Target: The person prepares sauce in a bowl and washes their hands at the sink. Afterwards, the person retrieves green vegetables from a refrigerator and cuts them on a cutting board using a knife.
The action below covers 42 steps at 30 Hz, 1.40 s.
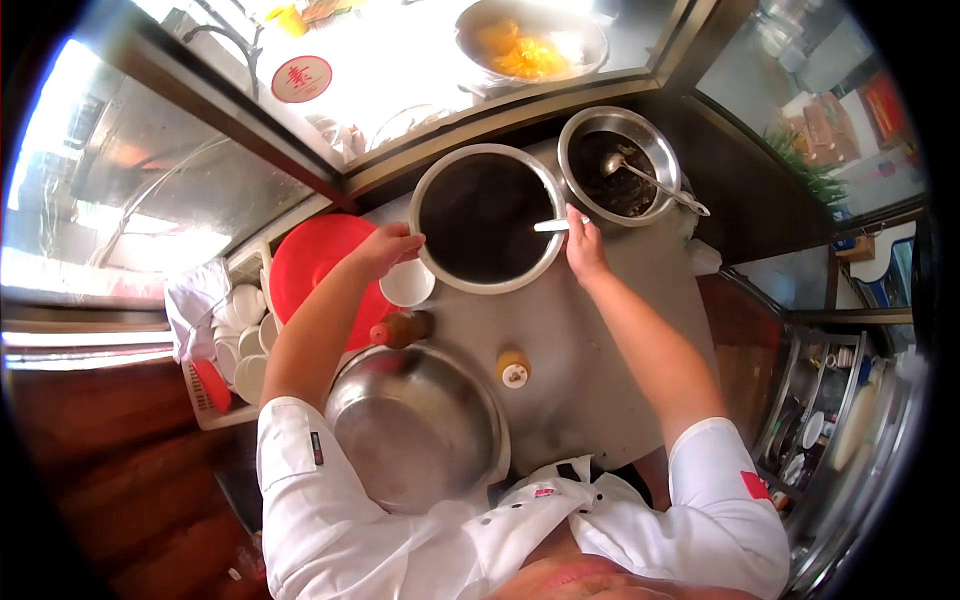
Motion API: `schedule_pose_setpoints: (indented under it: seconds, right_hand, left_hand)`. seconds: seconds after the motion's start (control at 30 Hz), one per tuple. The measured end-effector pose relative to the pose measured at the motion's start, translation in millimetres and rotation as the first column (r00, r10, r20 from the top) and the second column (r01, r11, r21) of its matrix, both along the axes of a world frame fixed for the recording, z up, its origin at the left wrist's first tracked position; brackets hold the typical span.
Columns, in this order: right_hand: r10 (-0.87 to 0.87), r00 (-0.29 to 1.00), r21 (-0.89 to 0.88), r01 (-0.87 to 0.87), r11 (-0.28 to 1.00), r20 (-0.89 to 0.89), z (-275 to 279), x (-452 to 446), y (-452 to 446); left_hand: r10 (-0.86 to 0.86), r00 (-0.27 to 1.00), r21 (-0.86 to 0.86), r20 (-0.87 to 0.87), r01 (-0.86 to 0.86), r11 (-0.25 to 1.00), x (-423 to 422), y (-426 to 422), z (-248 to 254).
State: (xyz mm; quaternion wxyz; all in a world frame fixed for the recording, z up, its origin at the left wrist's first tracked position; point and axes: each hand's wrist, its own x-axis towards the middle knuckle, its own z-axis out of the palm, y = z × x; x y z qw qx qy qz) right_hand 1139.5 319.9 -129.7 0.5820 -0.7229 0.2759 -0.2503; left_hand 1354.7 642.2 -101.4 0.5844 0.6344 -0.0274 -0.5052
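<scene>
A round steel pot filled with dark liquid is at the far side of the metal counter. My left hand grips its left rim, fingers closed over the edge. On the opposite rim my right hand is closed, its thumb side by a short white piece, perhaps a spoon handle, that reaches over the liquid. Behind to the right stands a smaller steel basin of dark sauce with a metal ladle resting in it. Beside my left hand are a white bowl and a large red lid or tray.
A big empty steel basin sits close to my body. A small white-capped bottle and a red-capped bottle stand on the counter. A rack of white bowls is at left. Window frames border the far side.
</scene>
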Motion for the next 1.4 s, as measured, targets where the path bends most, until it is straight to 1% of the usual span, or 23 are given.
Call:
schedule_pose_setpoints:
  seconds: [0.07,0.1,0.13,0.2,0.27,0.33,0.4,0.47,0.53,0.6,0.67,0.73,0.8,0.87,0.93,0.97,1.0,1.07,1.13,1.2,1.23,1.33,1.4]
  right_hand:
    - [0.085,0.992,0.262,-0.059,0.963,-0.091,11,-9,-4]
    - [0.2,0.952,0.33,-0.117,0.937,-0.232,8,-15,-16]
    - [0.242,0.963,0.335,-0.192,0.923,-0.117,2,-20,-16]
    - [0.262,0.93,0.496,-0.105,0.862,-0.258,40,-47,-9]
    - [0.244,0.935,0.566,-0.059,0.822,-0.256,38,-83,-4]
    - [0.252,0.928,0.601,-0.04,0.798,-0.273,42,-133,7]
    - [0.236,0.926,0.624,0.0,0.781,-0.296,39,-191,18]
    - [0.208,0.92,0.632,0.054,0.773,-0.333,46,-247,32]
    - [0.168,0.91,0.631,0.12,0.767,-0.378,48,-302,41]
    - [0.138,0.906,0.627,0.161,0.762,-0.4,49,-353,42]
    - [0.026,0.91,0.606,0.254,0.754,-0.414,60,-400,42]
    - [-0.033,0.904,0.592,0.307,0.745,-0.427,69,-444,38]
    - [-0.097,0.895,0.58,0.361,0.73,-0.436,70,-487,35]
    - [-0.161,0.84,0.533,0.465,0.707,-0.518,64,-528,33]
    - [-0.172,0.824,0.516,0.485,0.706,-0.539,50,-572,32]
    - [-0.169,0.795,0.508,0.518,0.688,-0.583,45,-593,31]
    - [-0.163,0.765,0.499,0.549,0.67,-0.623,37,-615,29]
    - [-0.186,0.744,0.505,0.592,0.628,-0.641,12,-665,23]
    - [-0.241,0.656,0.454,0.698,0.553,-0.716,0,-692,19]
    - [-0.253,0.646,0.438,0.707,0.555,-0.721,-1,-704,20]
    - [-0.264,0.631,0.419,0.717,0.557,-0.73,-1,-711,21]
    - [-0.225,0.641,0.411,0.683,0.605,-0.734,9,-709,20]
    - [-0.221,0.651,0.412,0.67,0.618,-0.726,15,-704,21]
  left_hand:
    - [-0.241,0.864,0.32,0.441,0.099,0.942,-6,6,26]
    - [-0.27,0.689,0.395,0.673,-0.027,0.918,-8,15,37]
    - [-0.247,0.504,0.388,0.827,-0.194,0.901,-17,28,49]
    - [-0.292,0.122,0.316,0.949,-0.367,0.875,-26,62,78]
    - [-0.527,-0.101,0.374,0.844,-0.595,0.712,-38,104,103]
    - [-0.569,-0.053,0.412,0.82,-0.635,0.653,-52,144,116]
    - [-0.603,0.266,0.601,0.752,-0.654,0.46,-58,176,102]
    - [-0.556,0.316,0.589,0.769,-0.688,0.424,-64,187,97]
    - [-0.455,0.578,0.734,0.677,-0.576,0.361,-63,193,99]
    - [-0.465,0.543,0.708,0.7,-0.613,0.351,-62,199,93]
    - [-0.412,0.451,0.579,0.792,-0.768,0.273,-69,198,101]
    - [-0.352,0.466,0.566,0.812,-0.777,0.276,-62,204,100]
    - [-0.263,0.747,0.789,0.611,-0.546,0.283,-72,198,123]
    - [-0.24,0.685,0.725,0.688,-0.63,0.279,-68,205,103]
    - [-0.247,0.628,0.669,0.738,-0.635,0.386,-37,236,62]
    - [-0.136,0.666,0.645,0.733,-0.619,0.447,-20,249,45]
    - [-0.139,0.666,0.645,0.733,-0.616,0.452,-24,247,55]
    - [0.081,0.788,0.635,0.611,-0.548,0.545,-36,243,92]
    - [0.018,0.818,0.687,0.574,-0.494,0.533,-39,244,97]
    - [-0.288,0.706,0.756,0.647,-0.546,0.36,-54,239,98]
    - [-0.353,0.693,0.778,0.629,-0.548,0.309,-60,235,97]
    - [-0.272,0.652,0.706,0.708,-0.638,0.309,-66,228,80]
    - [-0.301,0.675,0.738,0.674,-0.589,0.33,-58,229,79]
